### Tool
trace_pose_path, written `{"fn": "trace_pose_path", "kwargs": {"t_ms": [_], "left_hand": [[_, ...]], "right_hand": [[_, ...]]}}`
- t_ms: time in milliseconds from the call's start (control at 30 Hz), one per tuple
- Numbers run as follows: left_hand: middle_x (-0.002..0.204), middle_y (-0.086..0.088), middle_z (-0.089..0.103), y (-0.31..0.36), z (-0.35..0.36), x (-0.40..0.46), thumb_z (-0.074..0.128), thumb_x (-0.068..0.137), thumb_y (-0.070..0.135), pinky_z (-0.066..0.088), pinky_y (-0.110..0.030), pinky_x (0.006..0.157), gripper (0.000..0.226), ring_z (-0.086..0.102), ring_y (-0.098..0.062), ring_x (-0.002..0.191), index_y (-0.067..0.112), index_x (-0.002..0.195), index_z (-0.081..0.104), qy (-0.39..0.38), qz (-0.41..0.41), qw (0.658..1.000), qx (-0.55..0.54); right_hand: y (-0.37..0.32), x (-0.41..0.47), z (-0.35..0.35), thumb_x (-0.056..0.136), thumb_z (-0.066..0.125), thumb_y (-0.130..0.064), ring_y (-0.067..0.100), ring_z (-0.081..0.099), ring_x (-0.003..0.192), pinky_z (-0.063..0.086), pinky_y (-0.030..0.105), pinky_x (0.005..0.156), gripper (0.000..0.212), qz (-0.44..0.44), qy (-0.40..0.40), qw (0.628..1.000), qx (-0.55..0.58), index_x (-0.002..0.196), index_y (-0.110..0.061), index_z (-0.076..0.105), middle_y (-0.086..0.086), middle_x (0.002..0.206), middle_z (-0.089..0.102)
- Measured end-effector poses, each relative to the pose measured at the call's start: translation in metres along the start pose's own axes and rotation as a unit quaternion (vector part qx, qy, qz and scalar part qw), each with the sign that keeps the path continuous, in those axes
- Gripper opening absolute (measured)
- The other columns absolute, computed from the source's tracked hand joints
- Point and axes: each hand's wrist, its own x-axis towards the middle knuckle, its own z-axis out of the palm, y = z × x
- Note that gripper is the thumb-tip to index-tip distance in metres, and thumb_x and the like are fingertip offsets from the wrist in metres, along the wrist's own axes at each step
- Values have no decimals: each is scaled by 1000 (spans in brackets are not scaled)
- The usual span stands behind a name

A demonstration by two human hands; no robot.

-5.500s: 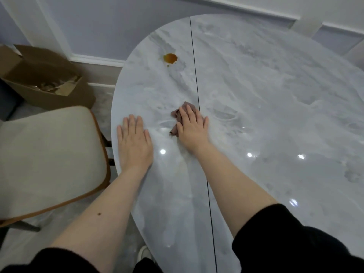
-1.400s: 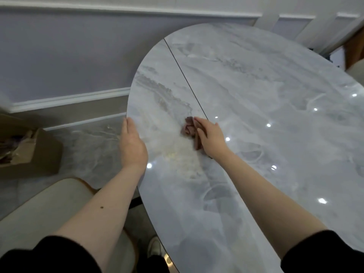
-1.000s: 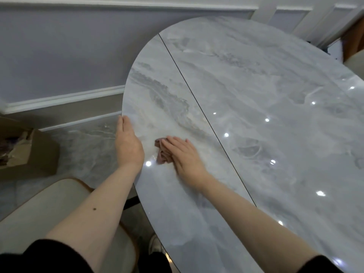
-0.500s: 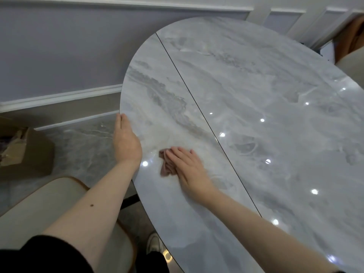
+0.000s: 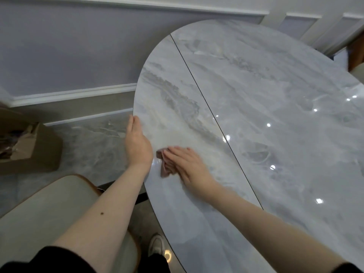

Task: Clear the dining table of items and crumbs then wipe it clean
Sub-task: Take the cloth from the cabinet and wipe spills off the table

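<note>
- Table [image 5: 256,95] wiping was in hand: right hand [image 5: 189,164], fingers straight, pressed cloth [image 5: 165,170] flat.
- Left hand [image 5: 137,146], fingers together, rested at the edge.
- Next stroke likely required steady pressure.

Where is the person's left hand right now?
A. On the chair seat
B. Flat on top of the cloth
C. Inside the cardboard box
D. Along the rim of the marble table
D: the left hand lies against the table's curved rim, beside the cloth.
</note>
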Motion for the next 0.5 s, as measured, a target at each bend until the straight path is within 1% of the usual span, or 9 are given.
{"fn": "trace_pose_path", "kwargs": {"t_ms": [33, 100, 167, 200, 233, 267, 333, 400, 500], "left_hand": [[153, -16, 27, 0, 0, 1, 26, 89, -15, -1, 8, 97, 55, 28, -24, 141, -1, 142, 33, -3, -4, 1000, 4], [154, -14, 25, 1, 0, 0, 26, 90, -14, 3, 1, 102, 56, 26, -22, 142, 1, 143, 32, -7, -10, 1000, 4], [155, -11, 23, 3, -1, -1, 26, 91, -13, 5, 0, 102, 56, 25, -20, 142, 3, 144, 31, -10, -17, 1000, -3], [155, -10, 23, 3, -1, -1, 25, 92, -12, 4, 1, 101, 56, 25, -19, 142, 4, 145, 30, -13, -20, 1000, -5], [155, -9, 22, 4, -2, -1, 25, 92, -12, 4, 3, 100, 56, 24, -18, 142, 5, 145, 30, -18, -22, 1000, -7], [155, -9, 22, 4, -2, -1, 25, 92, -12, 2, 7, 97, 57, 24, -18, 142, 5, 145, 29, -21, -25, 999, -12], [156, -9, 22, 5, -2, 0, 25, 91, -14, 0, 14, 90, 58, 26, -18, 141, 4, 145, 29, -23, -30, 999, -13], [156, -9, 21, 5, -2, 0, 25, 91, -14, -1, 15, 89, 58, 26, -18, 141, 4, 145, 28, -22, -30, 999, -8], [156, -11, 21, 6, -3, -1, 26, 92, -13, 4, 1, 103, 56, 26, -19, 142, 3, 146, 27, -18, -17, 1000, 9]], "right_hand": [[1, -5, -11, 95, 34, -16, 7, 50, 121, 30, 24, 105, 42, -13, -5, 999, 31, 130, -13, 56, -1, 131, 57], [2, 2, -38, 97, 39, -8, -10, 60, 85, 43, 17, 81, 33, 41, -8, 992, 118, 125, -8, 57, -13, 102, 67], [9, 30, -61, 97, 44, -6, -6, 56, 52, 44, 12, 54, 23, 113, 2, 980, 161, 118, -11, 53, -13, 75, 64], [14, 47, -67, 96, 48, -8, -2, 56, 53, 44, 12, 50, 18, 139, 3, 977, 161, 113, -12, 54, -6, 76, 63], [17, 62, -72, 95, 51, -10, 4, 60, 64, 47, 15, 55, 17, 169, -6, 973, 157, 110, -13, 57, -1, 85, 64], [22, 73, -73, 92, 54, -12, 10, 62, 80, 50, 20, 67, 18, 189, -5, 973, 133, 110, -14, 60, 2, 97, 64], [28, 82, -67, 90, 55, -10, 17, 56, 101, 46, 29, 89, 23, 166, 53, 984, 43, 112, -15, 60, 4, 112, 57], [25, 73, -54, 91, 51, -8, 18, 52, 106, 40, 26, 96, 25, 103, 101, 989, 15, 113, -12, 61, 5, 115, 54], [21, 40, -32, 97, 40, -26, 17, 39, 130, 23, 21, 112, 38, -44, 36, 996, -66, 129, -11, 55, 6, 139, 48]]}}
